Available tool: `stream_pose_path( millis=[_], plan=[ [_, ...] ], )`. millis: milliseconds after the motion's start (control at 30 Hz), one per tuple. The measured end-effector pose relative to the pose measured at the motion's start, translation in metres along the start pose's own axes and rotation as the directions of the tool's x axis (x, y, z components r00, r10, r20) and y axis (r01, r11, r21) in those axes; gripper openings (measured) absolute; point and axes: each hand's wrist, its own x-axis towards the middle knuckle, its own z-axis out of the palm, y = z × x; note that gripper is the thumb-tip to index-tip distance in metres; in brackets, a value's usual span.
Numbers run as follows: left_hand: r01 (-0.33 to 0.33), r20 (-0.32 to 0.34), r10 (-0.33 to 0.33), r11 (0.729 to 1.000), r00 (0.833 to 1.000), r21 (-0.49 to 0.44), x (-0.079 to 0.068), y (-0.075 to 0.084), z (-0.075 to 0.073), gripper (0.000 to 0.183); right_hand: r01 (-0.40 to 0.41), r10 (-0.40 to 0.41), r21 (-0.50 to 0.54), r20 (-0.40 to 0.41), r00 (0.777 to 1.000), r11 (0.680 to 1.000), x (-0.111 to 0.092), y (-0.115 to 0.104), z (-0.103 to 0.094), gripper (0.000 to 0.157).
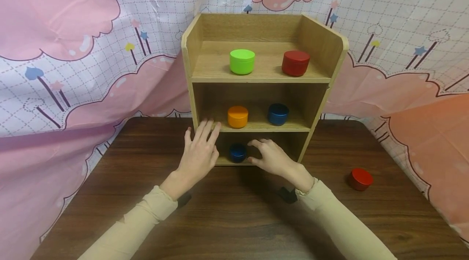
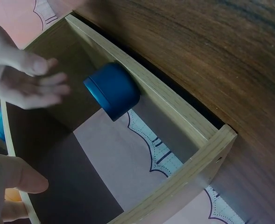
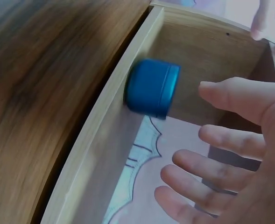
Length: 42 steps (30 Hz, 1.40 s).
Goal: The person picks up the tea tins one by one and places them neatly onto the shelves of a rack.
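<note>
A dark blue round tin (image 1: 237, 153) stands on the bottom shelf of a wooden shelf unit (image 1: 253, 79). Just right of that tin is my right hand (image 1: 272, 157), fingers spread and loosely bent, apart from it; the right wrist view shows a gap between the hand and the tin (image 3: 152, 87). My left hand (image 1: 199, 150) has its fingers extended by the middle shelf's left front edge; whether they touch the wood I cannot tell. Nearest those fingers, on the middle shelf, sits an orange tin (image 1: 237, 117), with a second blue tin (image 1: 278, 114) to its right.
On the top shelf stand a green tin (image 1: 242, 62) and a dark red tin (image 1: 295, 63). A red tin (image 1: 360, 179) lies on the brown wooden table (image 1: 234, 223) at the right. Patterned cloth (image 1: 146, 48) hangs behind and beside the table.
</note>
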Motion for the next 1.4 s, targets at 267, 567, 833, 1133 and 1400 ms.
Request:
stream_pose_path(
  millis=[267, 567, 833, 1133, 1400],
  plan=[
    [-0.001, -0.004, 0.001, 1.000, 1.000, 0.000, 0.000, -0.001, 0.001, 0.068, 0.011, -0.011, 0.005, -0.019, 1.000, 1.000, -0.036, 0.010, -0.024, 0.041],
    [-0.005, -0.019, 0.006, 1.000, 1.000, 0.024, -0.002, 0.000, 0.002, 0.067, -0.035, 0.035, -0.005, -0.028, 0.999, 0.999, -0.082, 0.039, -0.054, 0.036],
    [-0.006, -0.015, 0.007, 1.000, 1.000, 0.013, -0.002, -0.001, 0.001, 0.066, -0.123, 0.106, -0.067, -0.214, 0.971, 0.990, -0.117, 0.081, -0.075, 0.030],
    [-0.005, -0.005, 0.005, 1.000, 1.000, 0.011, -0.001, -0.002, 0.001, 0.066, -0.440, 0.418, -0.238, -0.139, 0.898, 0.866, -0.150, 0.130, -0.082, 0.067],
    [-0.011, -0.014, 0.011, 1.000, 1.000, 0.013, -0.001, -0.002, 0.001, 0.065, -0.579, 0.603, -0.219, 0.055, 0.796, 0.785, -0.166, 0.152, -0.076, 0.087]
  ],
)
